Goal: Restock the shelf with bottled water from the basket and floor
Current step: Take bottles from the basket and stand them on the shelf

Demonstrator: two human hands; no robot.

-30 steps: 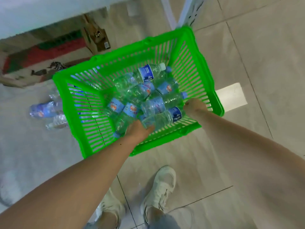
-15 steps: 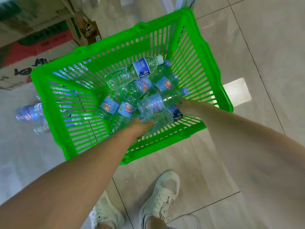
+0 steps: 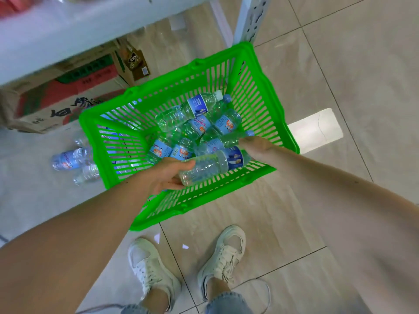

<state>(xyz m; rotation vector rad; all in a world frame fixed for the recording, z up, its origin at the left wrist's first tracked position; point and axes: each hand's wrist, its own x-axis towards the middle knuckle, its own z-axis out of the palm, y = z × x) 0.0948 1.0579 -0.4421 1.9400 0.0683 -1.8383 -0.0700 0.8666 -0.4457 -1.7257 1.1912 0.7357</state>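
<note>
I see my left hand curled round the base end of a clear water bottle, thumb on top and fingers underneath, holding it lying sideways above the near wall of the green basket. The bottle's dark blue label sits towards its far end, which reaches across to my right hand. My right hand is closed on the neck end of a second bottle, the one with a pale blue label and a blue cap showing just beyond my knuckles; how my fingers wrap it I cannot tell, since only the back of the hand shows.

Beyond both hands, more bottles lie jumbled in the basket's floor, most with light blue labels, one with a white cap up against the far wall. Out past my left hand, outside the basket's left wall, two or three bottles on the floor lie on the tiles. Further off on that side a cardboard box sits under the edge of the white shelf. Below my hands, near me, my white sneakers stand on the tiled floor.
</note>
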